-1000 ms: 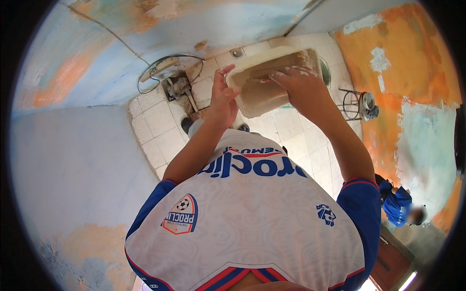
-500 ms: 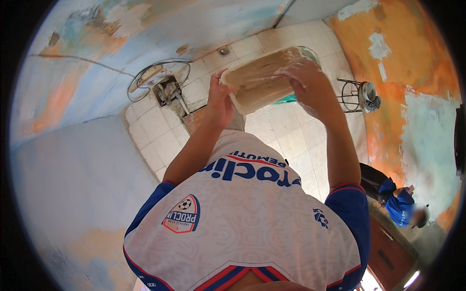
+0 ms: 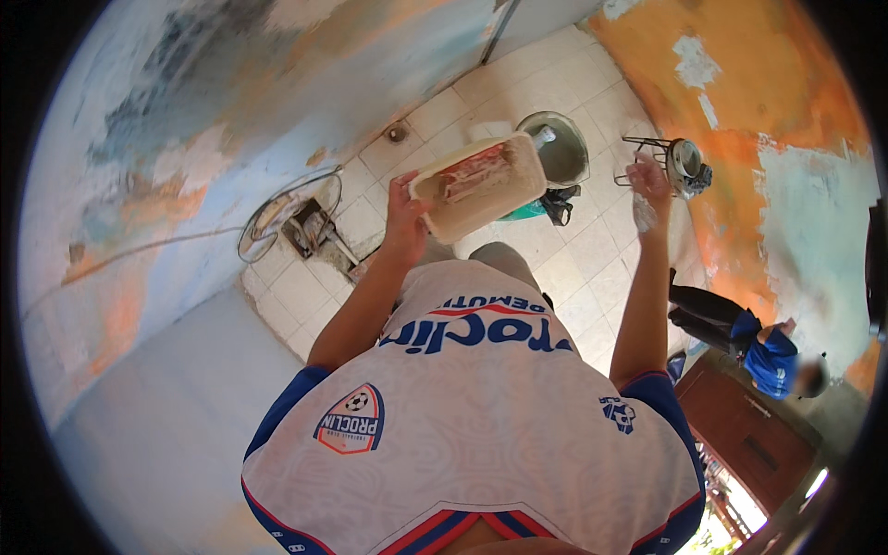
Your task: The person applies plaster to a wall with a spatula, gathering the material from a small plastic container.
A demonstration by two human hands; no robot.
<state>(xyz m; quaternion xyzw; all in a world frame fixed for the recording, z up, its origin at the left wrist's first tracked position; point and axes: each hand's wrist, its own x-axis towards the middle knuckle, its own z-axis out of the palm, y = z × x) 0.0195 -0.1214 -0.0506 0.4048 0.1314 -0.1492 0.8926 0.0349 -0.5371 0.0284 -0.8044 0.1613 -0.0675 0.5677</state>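
A person's L hand (image 3: 405, 222) grips the L end of a pale tub (image 3: 492, 209), tilted above the tiled floor (image 3: 601, 236) w/ what looks like paste smeared inside. The whitened R hand (image 3: 650, 182) hangs well apart, fingers partly curled; can't tell if it holds anything. A bucket (image 3: 585, 159) stands past the tub's R end. Judgement: firm L grip, tub nearer level & R hand under the far end, asap, would limit spills.
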